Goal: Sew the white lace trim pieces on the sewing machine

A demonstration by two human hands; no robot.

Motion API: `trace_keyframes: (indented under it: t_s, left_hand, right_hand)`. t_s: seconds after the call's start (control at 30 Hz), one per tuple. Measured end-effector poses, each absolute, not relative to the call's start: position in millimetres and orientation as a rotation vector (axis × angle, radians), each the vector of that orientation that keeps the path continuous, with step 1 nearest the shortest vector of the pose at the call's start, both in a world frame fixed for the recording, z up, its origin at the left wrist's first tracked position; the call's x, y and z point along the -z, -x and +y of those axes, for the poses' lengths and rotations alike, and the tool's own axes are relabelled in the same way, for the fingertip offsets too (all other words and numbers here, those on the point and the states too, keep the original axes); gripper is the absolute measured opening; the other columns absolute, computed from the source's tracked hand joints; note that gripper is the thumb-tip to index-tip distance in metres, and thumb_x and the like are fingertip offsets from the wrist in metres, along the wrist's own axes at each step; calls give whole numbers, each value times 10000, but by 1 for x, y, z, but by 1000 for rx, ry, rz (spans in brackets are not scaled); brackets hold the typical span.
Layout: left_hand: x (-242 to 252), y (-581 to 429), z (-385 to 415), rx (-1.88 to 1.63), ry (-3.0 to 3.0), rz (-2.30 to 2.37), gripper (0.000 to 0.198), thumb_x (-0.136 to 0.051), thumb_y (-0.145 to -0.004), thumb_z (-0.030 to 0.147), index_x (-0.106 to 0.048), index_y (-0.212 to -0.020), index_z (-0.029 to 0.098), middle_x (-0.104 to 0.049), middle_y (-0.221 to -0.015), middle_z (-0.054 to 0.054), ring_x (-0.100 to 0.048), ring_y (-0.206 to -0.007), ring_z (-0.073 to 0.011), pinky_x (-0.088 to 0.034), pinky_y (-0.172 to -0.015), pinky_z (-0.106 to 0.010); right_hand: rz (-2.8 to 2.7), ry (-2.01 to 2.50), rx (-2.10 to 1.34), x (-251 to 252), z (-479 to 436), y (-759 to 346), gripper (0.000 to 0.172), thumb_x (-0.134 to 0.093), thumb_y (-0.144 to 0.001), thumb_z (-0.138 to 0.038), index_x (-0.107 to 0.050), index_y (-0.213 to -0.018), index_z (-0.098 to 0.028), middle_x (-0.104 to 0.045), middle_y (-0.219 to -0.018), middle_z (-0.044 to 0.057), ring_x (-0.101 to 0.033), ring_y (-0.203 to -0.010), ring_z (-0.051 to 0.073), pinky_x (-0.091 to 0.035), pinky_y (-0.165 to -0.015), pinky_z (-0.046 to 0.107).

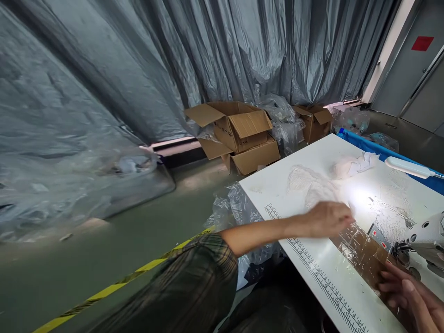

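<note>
Two hands are at work in the head view, both on a white tabletop (263, 187) with a sewing machine (428, 238) at its right edge. The left hand (328, 218), reaching across from a plaid sleeve, lies palm down with its fingers close together on the near edge of a piece of white lace (308, 185). The lace is spread flat on the tabletop beyond the hand, and strong glare from the lamp (407, 167) hides whether the fingertips pinch it or only press on it. The right hand (411, 296) rests loosely spread and holds nothing, its fingers on a brown taped patch (360, 252) just in front of the machine. The step in hand looks like shifting the lace toward the machine, and doing it well probably means sliding it with a flat palm rather than bunching it, since such open cloth will likely stretch and pucker. The printed ruler (322, 277) along the tabletop's near edge could serve as a guide for keeping the lace edge straight. The right hand would do best kept low and clear of the needle area while it steadies the patch. A crumpled white cloth (354, 165) lies just beyond the lace and could snag on it if dragged along. Cardboard boxes (239, 134) stand well apart on the floor.
</note>
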State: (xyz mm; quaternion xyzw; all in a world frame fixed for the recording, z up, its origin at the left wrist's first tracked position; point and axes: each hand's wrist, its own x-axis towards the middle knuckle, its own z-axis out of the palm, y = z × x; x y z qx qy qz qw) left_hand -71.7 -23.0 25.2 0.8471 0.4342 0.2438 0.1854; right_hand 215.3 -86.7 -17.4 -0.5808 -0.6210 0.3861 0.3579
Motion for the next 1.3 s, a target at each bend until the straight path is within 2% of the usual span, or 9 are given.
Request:
trace_keyframes:
  t_s: [0.1, 0.2, 0.3, 0.43, 0.63, 0.77, 0.87, 1.03, 1.3]
  left_hand:
    - [-25, 37, -40, -551, -2606, 648, 286, -410, -1037, 277, -659, -962, 159, -709, -1119, -80, -656, -1022, -165, -573, -825, -284]
    - [-28, 19, -31, -542, -2797, 437, 253, -438, -1021, 244, -656, -1102, 145, -645, -1282, -111, -597, -1180, -178, -524, -982, -292]
    - [-31, 22, -4, -482, -2912, 602, 204, -507, -967, 167, -657, -1104, 171, -689, -1144, -106, -652, -985, -194, -552, -811, -323]
    - [-21, 39, 29, -515, -2892, 612, 143, -523, -972, 176, -653, -1031, 177, -696, -1088, -88, -645, -956, -184, -501, -855, -326]
    - [-6, 45, 25, -589, -2720, 642, 245, -546, -965, 359, -630, -843, 163, -653, -935, -74, -589, -783, -170, -462, -699, -301]
    - [-19, 40, 5, -511, -2477, 558, 226, -542, -922, 340, -550, -764, 178, -642, -831, -32, -571, -720, -141, -447, -656, -270]
    - [-22, 39, 0, -461, -2339, 632, 144, -529, -918, 319, -544, -940, 177, -649, -814, -21, -561, -650, -119, -426, -586, -238]
    - [-6, 41, 10, -705, -2513, 807, 433, -532, -948, 370, -434, -1296, 132, -639, -1080, -124, -618, -813, -175, -502, -642, -283]
    - [0, 31, 2, -657, -2868, 324, 215, -569, -964, 289, -662, -1143, 215, -684, -1219, -88, -643, -1040, -212, -501, -860, -394]
  right_hand:
    - [-1385, 1479, -1426, 12, -87, -207, 572, -724, -678, -657, -741, -1070, -241, -760, -1084, 121, -740, -939, 339, -645, -764, 408]
    - [-1273, 1616, -1451, 6, -87, -203, 562, -790, -603, -637, -750, -978, -220, -782, -949, 115, -752, -867, 340, -643, -740, 390]
    - [-1300, 1635, -1339, 0, -89, -200, 497, -761, -651, -637, -745, -905, -210, -761, -758, 81, -748, -711, 294, -635, -653, 372]
    - [-1453, 1598, -1183, -11, -86, -204, 514, -698, -659, -696, -705, -746, -190, -621, -554, 21, -564, -482, 166, -484, -438, 276]
    - [-1522, 1586, -1000, -30, -84, -221, 407, -663, -703, -562, -565, -565, -192, -537, -613, 4, -460, -589, 122, -418, -519, 249]
    - [-1374, 1523, -1347, -34, -91, -225, 382, -660, -719, -564, -560, -643, -203, -442, -532, -49, -373, -462, 89, -396, -425, 238]
    - [-1309, 1571, -1317, -36, -90, -227, 367, -706, -669, -551, -579, -703, -209, -435, -536, -60, -387, -450, 94, -423, -401, 245]
    - [-1284, 1706, -1117, -33, -82, -230, 330, -697, -653, -515, -559, -699, -219, -429, -532, -64, -414, -495, 104, -478, -449, 249]
    - [-1463, 1735, -988, -21, -82, -240, 416, -694, -714, -562, -683, -869, -175, -473, -551, -55, -376, -466, 88, -343, -396, 226]
